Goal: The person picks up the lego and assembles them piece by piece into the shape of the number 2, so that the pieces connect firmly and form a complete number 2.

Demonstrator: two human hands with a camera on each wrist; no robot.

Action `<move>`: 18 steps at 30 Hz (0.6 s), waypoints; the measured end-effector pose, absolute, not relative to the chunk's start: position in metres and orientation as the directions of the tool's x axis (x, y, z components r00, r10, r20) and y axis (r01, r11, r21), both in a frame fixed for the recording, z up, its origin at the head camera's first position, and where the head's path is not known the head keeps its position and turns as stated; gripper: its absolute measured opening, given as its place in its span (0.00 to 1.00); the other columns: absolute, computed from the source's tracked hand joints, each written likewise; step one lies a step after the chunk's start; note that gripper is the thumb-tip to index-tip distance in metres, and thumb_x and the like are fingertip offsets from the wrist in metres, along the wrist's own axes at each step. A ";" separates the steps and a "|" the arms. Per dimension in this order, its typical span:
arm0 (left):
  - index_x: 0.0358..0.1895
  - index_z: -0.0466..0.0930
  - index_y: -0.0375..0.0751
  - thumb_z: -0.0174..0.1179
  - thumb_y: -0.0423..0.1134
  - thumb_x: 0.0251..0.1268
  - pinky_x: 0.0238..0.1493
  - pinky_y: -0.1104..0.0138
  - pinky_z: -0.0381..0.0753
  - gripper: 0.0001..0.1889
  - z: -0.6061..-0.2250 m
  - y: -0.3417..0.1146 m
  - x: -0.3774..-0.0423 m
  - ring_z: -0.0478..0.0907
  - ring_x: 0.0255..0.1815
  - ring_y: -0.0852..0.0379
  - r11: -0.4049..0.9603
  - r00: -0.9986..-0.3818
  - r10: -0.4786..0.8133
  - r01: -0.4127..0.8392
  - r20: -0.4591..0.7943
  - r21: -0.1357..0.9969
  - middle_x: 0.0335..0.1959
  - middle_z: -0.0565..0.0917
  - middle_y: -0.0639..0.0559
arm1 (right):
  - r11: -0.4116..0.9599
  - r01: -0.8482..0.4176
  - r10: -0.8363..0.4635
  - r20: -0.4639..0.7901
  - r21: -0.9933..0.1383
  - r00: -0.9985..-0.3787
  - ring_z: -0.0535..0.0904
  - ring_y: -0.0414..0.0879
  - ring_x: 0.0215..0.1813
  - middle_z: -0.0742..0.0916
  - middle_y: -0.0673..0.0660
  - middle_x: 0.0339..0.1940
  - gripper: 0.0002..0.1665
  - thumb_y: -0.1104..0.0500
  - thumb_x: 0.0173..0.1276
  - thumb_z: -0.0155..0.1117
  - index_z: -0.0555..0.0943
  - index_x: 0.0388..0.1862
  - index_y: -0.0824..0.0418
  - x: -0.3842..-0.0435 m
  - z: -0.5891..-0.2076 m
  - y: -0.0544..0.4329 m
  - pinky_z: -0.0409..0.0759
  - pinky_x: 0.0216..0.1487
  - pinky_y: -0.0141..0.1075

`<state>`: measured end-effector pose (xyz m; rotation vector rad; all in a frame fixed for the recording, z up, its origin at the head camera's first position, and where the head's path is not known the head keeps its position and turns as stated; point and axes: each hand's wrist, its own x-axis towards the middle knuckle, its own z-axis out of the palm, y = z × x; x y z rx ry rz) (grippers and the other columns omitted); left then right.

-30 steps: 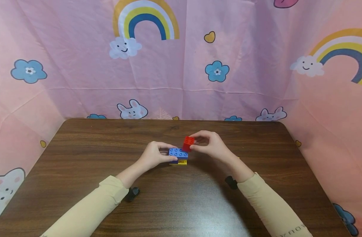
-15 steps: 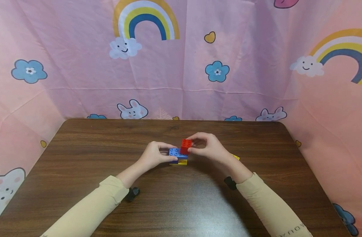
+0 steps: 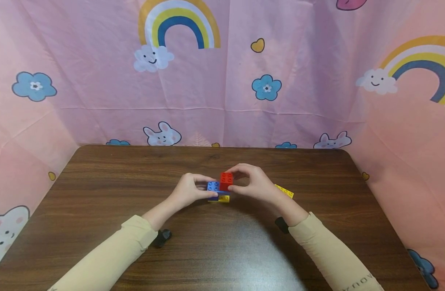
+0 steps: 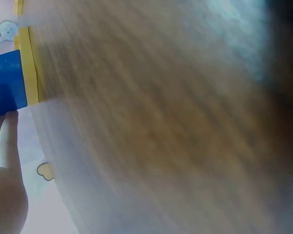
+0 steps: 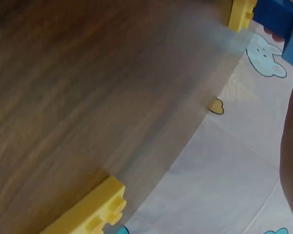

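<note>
In the head view a small stack stands mid-table: a lighter blue building brick [image 3: 213, 186] on a dark blue brick [image 5: 274, 18], with a flat yellow brick [image 3: 224, 198] at the bottom. My left hand [image 3: 186, 190] holds the stack from the left, thumb in front and fingers behind. My right hand [image 3: 254, 184] pinches a red brick [image 3: 226, 181] over the right half of the lighter blue one, hiding those studs. Whether red and blue are pressed together cannot be told. The left wrist view shows left fingers [image 4: 8, 141] against the dark blue side.
Another yellow brick [image 3: 285, 191] lies on the brown wooden table [image 3: 135, 169], partly behind my right wrist. Dark wrist-worn devices [image 3: 162, 238] show under both forearms. A pink patterned cloth [image 3: 222, 81] hangs behind the table and along its sides.
My right hand has moved left and slightly down, bringing the red brick over the right half of the blue brick. More of the loose yellow brick shows. The left hand stays in place.
</note>
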<state>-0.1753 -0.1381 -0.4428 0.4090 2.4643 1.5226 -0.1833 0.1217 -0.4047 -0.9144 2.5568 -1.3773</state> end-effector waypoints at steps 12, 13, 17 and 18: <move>0.57 0.89 0.32 0.79 0.37 0.62 0.55 0.55 0.92 0.22 -0.444 -0.139 -0.176 0.90 0.56 0.39 0.421 -0.935 0.353 0.137 -0.023 0.897 0.57 0.89 0.33 | 0.449 -0.525 -0.543 0.246 -0.722 -0.803 0.90 0.50 0.52 0.92 0.56 0.51 0.25 0.64 0.62 0.83 0.87 0.58 0.62 -0.182 -0.408 0.118 0.90 0.60 0.45; 0.57 0.89 0.32 0.79 0.37 0.61 0.55 0.55 0.92 0.22 -0.443 -0.139 -0.175 0.90 0.56 0.39 0.418 -0.935 0.354 0.137 -0.022 0.898 0.57 0.89 0.33 | 0.448 -0.526 -0.543 0.247 -0.723 -0.803 0.90 0.50 0.52 0.92 0.57 0.51 0.24 0.64 0.62 0.83 0.88 0.58 0.62 -0.182 -0.408 0.118 0.90 0.60 0.45; 0.56 0.89 0.32 0.79 0.37 0.61 0.54 0.55 0.92 0.22 -0.444 -0.139 -0.176 0.91 0.55 0.39 0.416 -0.934 0.357 0.145 -0.015 0.898 0.57 0.89 0.32 | 0.446 -0.530 -0.542 0.253 -0.721 -0.801 0.90 0.50 0.53 0.92 0.56 0.50 0.24 0.63 0.62 0.83 0.88 0.58 0.62 -0.182 -0.409 0.117 0.90 0.60 0.46; 0.56 0.89 0.32 0.79 0.37 0.61 0.54 0.56 0.92 0.22 -0.444 -0.139 -0.176 0.91 0.55 0.39 0.415 -0.934 0.356 0.145 -0.014 0.898 0.57 0.89 0.32 | 0.446 -0.534 -0.545 0.256 -0.718 -0.799 0.90 0.50 0.53 0.92 0.57 0.50 0.24 0.63 0.62 0.83 0.88 0.58 0.62 -0.181 -0.408 0.117 0.90 0.60 0.47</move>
